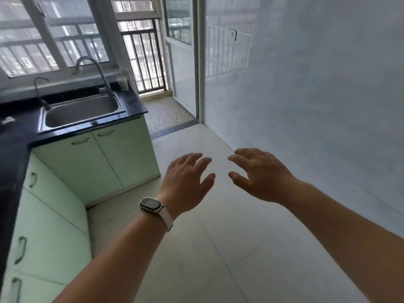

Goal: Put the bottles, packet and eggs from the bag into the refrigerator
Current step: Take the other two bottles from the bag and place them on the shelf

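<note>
Left hand [185, 180], watch [151, 205] on its wrist, and right hand [262, 176] are both held out over the floor [218, 248], near centre. Fingers are spread and loose, and neither holds anything. Left: green cabinets [98, 162] under a black desk [13, 149] with a sink [80, 110], faucet [91, 66] and white cup [122, 83]. Far: balcony door [181, 62]. Bag, bottles, packet, eggs and refrigerator are not in view. The step looks like searching. The next move calls for turning to find the bag or refrigerator before any grasp.

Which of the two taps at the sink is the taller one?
The tap at the back right of the sink, near the white cup; its curved neck rises high. The left tap is shorter and thinner.
</note>
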Motion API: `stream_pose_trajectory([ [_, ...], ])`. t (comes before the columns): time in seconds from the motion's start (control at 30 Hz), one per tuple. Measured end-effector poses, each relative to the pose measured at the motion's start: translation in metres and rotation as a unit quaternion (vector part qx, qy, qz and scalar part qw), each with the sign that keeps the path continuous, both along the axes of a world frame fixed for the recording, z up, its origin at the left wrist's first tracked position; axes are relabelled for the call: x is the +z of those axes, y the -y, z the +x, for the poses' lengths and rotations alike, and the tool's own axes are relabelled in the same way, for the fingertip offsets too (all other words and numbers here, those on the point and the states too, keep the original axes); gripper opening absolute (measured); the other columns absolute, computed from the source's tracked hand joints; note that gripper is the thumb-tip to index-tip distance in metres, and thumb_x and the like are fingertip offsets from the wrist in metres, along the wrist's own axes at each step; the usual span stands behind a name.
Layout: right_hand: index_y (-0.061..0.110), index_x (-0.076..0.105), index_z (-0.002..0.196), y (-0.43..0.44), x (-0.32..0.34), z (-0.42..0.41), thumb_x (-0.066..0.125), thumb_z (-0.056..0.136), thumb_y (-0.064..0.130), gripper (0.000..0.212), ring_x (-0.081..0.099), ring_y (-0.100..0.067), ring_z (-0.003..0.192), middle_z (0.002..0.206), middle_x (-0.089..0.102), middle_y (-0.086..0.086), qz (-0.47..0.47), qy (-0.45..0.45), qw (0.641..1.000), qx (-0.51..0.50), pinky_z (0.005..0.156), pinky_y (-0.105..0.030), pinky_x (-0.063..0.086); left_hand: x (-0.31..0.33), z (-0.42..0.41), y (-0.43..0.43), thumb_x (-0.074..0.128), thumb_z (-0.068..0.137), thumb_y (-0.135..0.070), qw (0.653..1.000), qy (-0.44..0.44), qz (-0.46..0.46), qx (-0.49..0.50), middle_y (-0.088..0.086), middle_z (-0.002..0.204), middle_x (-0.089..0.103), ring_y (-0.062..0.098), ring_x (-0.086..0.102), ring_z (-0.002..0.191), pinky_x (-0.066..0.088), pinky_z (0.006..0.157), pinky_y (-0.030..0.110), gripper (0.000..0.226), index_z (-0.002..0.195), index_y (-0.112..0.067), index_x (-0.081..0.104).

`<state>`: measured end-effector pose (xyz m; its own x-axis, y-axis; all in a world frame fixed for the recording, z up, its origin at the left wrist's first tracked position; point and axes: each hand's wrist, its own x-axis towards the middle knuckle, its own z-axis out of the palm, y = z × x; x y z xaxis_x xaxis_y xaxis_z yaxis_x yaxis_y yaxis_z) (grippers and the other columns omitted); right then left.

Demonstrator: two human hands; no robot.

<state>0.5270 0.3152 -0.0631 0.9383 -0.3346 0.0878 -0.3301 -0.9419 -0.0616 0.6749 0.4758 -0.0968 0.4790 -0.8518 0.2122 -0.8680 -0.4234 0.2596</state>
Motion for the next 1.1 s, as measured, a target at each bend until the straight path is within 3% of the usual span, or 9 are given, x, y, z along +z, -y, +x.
stream_pose_trajectory([
  [0.13,0.027,0.040,0.145,-0.025,-0.001,0.060,0.038,0.097,0.055,0.056,0.036,-0.021,0.138,0.152,0.040,0.000,-0.014,-0.002,0.996,0.089,0.108,-0.038,0.032,0.001,0.032,-0.047,0.029,0.089,-0.059,0.997,0.006,-0.013,0.077,0.002,0.145,0.051,0.027,0.043,0.135,0.033,0.110,0.044,0.063,0.138,-0.027,0.052],
  [0.5,0.029,0.038,0.146,-0.083,-0.004,0.206,0.028,0.091,0.065,0.066,0.035,-0.023,0.140,0.151,0.042,-0.002,-0.015,0.008,0.953,0.303,0.109,-0.040,0.034,0.009,0.100,-0.149,0.027,0.091,-0.058,0.960,0.049,0.036,0.275,0.005,0.145,0.049,0.025,0.040,0.137,0.032,0.113,0.048,0.063,0.139,-0.024,0.049],
  [1.1,0.031,0.039,0.145,-0.021,0.006,0.413,0.021,0.091,0.067,0.068,0.037,-0.021,0.139,0.149,0.044,0.001,0.001,0.020,0.885,0.465,0.111,-0.041,0.031,0.019,0.218,-0.095,0.040,0.093,-0.049,0.901,0.112,0.061,0.414,0.007,0.131,0.060,0.027,0.053,0.125,0.041,0.104,0.049,0.050,0.129,-0.020,0.059],
])
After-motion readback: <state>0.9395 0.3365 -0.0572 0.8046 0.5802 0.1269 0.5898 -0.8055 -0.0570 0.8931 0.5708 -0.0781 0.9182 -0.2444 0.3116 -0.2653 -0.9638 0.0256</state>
